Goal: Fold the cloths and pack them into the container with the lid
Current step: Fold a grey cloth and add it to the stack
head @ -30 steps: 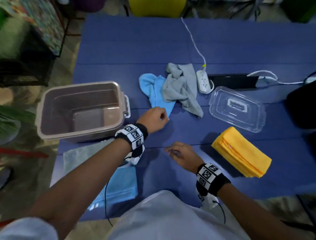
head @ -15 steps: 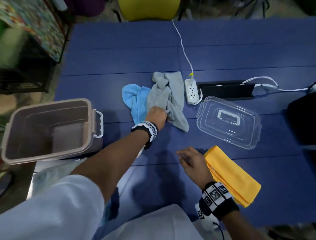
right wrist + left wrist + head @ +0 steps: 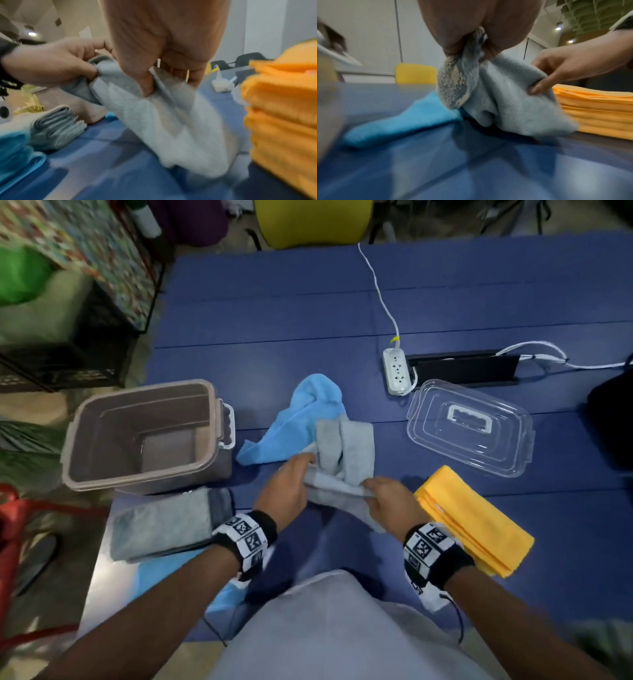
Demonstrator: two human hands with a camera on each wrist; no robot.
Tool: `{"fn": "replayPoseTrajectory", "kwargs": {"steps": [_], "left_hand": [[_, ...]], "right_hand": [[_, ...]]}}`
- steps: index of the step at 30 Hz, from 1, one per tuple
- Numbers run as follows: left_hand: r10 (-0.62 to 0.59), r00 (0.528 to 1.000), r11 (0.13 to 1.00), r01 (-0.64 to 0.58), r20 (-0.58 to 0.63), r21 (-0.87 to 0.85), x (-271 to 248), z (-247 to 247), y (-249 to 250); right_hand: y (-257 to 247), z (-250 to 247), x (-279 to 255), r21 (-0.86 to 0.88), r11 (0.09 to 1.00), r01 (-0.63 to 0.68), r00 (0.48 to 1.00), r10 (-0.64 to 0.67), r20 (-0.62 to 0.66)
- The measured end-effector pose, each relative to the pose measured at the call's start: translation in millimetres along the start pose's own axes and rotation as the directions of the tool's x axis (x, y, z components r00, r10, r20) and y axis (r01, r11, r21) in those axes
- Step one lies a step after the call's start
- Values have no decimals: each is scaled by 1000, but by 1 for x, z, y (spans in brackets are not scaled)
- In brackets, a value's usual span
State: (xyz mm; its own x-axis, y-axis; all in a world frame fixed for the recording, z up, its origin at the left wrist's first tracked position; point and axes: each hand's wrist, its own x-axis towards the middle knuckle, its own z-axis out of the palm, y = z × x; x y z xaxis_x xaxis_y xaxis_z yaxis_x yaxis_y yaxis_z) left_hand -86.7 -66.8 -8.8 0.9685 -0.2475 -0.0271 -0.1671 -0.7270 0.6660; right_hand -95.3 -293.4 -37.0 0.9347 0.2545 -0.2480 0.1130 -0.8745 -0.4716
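A crumpled grey cloth (image 3: 346,453) hangs between both hands just above the blue table (image 3: 308,313). My left hand (image 3: 291,481) grips its left edge (image 3: 467,44). My right hand (image 3: 383,494) pinches its right edge (image 3: 154,81). Behind it lies a rumpled light-blue cloth (image 3: 301,422). The open brown container (image 3: 144,436) stands to the left, and its clear lid (image 3: 469,426) lies to the right. Folded piles rest nearby: yellow cloth (image 3: 476,522) on the right, grey cloth (image 3: 164,525) and a blue cloth (image 3: 154,573) on the left.
A white power strip (image 3: 397,369) with its cable and a black flat box (image 3: 462,368) lie at the back right. A dark object (image 3: 613,419) sits at the right edge. A black crate (image 3: 68,361) and a yellow chair (image 3: 311,220) stand beyond the table.
My left hand has pulled the grey cloth off the blue one toward me and lifted it. My right hand has come over and taken hold of its other edge.
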Motion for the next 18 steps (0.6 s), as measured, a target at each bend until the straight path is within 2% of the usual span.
{"fn": "replayPoseTrajectory", "kwargs": {"steps": [3,6,8,10,13,15,16,18], "left_hand": [[22,988,998,-14,-150,56,27,-53,-3],[49,982,982,-14,-181,189,55,-108,6],[35,970,954,39,-240,297,70,-139,16],[57,936,945,61,-346,321,78,-167,24],[139,846,987,-74,-515,146,74,-192,31],[173,789,982,-185,-589,40,57,-197,35],[175,787,973,-229,-592,-17,45,-196,35],[156,829,956,-264,-536,-130,14,-186,32]], "right_hand": [[-7,-45,12,70,997,-16,969,33,-246],[-14,-102,29,82,991,-107,926,130,-353],[-23,-136,32,86,988,-126,880,151,-451],[-35,-164,26,61,995,-82,810,103,-577],[-56,-190,4,41,995,90,666,-30,-745],[-65,-189,-16,61,976,207,578,-72,-813],[-66,-183,-27,54,966,254,550,-98,-830],[-63,-163,-51,23,950,312,537,-156,-829]]}}
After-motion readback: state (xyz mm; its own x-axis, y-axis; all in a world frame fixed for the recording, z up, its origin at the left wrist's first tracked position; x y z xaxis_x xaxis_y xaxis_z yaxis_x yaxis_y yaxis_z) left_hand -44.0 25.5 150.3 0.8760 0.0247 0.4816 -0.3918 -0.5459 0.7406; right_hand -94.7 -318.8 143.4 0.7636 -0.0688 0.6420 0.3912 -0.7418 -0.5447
